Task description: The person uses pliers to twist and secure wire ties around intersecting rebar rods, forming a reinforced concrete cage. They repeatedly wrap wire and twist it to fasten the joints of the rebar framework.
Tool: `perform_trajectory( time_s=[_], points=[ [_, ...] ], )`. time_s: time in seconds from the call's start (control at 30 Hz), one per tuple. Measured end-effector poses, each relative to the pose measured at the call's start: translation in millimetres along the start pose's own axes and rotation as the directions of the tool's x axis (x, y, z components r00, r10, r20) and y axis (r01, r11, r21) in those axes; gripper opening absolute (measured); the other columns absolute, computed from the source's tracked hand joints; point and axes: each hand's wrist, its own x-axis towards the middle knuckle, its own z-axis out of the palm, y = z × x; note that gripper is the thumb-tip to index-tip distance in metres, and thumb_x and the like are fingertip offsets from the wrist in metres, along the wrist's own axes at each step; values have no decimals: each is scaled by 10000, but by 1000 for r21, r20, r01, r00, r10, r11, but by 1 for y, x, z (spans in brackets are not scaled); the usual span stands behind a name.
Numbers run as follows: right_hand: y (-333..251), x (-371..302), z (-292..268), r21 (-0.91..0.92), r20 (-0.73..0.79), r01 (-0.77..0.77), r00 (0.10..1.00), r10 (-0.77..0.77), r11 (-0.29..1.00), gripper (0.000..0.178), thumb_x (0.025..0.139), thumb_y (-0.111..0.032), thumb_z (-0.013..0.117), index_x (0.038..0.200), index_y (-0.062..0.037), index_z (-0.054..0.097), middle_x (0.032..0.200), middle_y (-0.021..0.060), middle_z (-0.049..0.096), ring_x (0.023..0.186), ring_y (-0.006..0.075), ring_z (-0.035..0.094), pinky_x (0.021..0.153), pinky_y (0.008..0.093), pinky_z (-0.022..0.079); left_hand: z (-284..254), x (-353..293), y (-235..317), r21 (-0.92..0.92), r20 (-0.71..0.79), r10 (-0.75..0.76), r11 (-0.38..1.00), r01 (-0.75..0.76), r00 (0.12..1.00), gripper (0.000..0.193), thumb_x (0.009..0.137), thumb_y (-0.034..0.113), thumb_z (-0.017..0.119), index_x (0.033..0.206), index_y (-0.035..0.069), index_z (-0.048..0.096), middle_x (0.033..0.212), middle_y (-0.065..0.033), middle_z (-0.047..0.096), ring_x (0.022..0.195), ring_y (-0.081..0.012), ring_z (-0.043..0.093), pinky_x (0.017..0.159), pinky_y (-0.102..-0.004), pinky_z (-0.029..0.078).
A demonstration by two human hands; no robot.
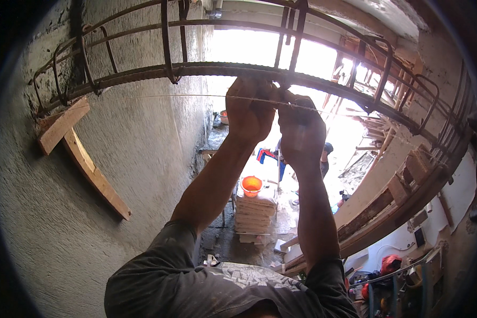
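Note:
A steel rebar cage (pixel 212 69) runs across the top of the view, its long ribbed bars joined by bent stirrups (pixel 167 42). Both my arms are raised to its lower bar. My left hand (pixel 252 111) is closed just under that bar, fingertips partly hidden in shadow. Close beside it, my right hand (pixel 302 127) is closed too, thumb and fingers drawn together below a stirrup. Whatever sits between the fingers is too dark and small to make out. A thin taut string (pixel 159 96) passes across in front of the hands, below the bar.
Wooden boards (pixel 98 175) are fixed at the rough grey wall (pixel 143 138) on the left. Far below, an orange bucket (pixel 252 185) stands on stacked bags (pixel 254 217), with a person (pixel 325 159) nearby. Timber formwork (pixel 392 204) curves along the right, above assorted items (pixel 389 265).

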Motion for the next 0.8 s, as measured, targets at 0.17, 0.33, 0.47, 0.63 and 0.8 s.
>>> perform_trajectory(
  time_s=[0.17, 0.33, 0.47, 0.63, 0.8],
  points=[
    [2, -1, -1, -48, 32, 57, 998, -56, 997, 136, 936, -123, 676, 978, -26, 761, 1022, 130, 737, 828, 256, 728, 736, 340, 557, -4, 5, 0, -149, -138, -112, 985, 91, 984, 203, 1010, 161, 604, 992, -33, 661, 944, -162, 700, 752, -302, 718, 705, -428, 627],
    [2, 2, -4, -104, 107, 66, 993, -55, 992, 193, 1002, -103, 588, 1090, 27, 700, 944, 52, 653, 719, 88, 603, 592, 246, 463, -8, 22, 5, -26, 53, -135, 990, 136, 989, 162, 1006, 193, 594, 1036, 35, 618, 934, -117, 672, 822, -235, 679, 719, -392, 595],
    [1, 5, -3, -240, 111, 155, 985, -131, 958, 177, 995, -120, 618, 921, 11, 711, 908, 35, 649, 688, 75, 592, 581, 266, 455, 0, 28, 13, 158, -87, -143, 975, 155, 986, 179, 950, 125, 724, 1039, 12, 616, 854, -107, 674, 684, -181, 670, 615, -291, 567],
    [1, 1, 4, -78, 48, -102, 993, 106, 992, 164, 961, -141, 667, 909, 4, 723, 970, 132, 732, 817, 224, 711, 712, 327, 535, 8, 38, 11, 329, -21, -9, 944, 15, 1000, 177, 940, 66, 717, 1043, 16, 581, 818, -85, 637, 600, -131, 603, 510, -250, 490],
    [5, 0, 5, 18, 66, -191, 980, 189, 981, 225, 989, -150, 656, 1140, 16, 681, 866, 50, 667, 705, 99, 588, 634, 249, 462, 9, 42, -6, 578, -3, 334, 770, -271, 942, 201, 898, 8, 716, 1025, 28, 563, 865, -45, 582, 624, -95, 577, 494, -245, 469]
  ],
)
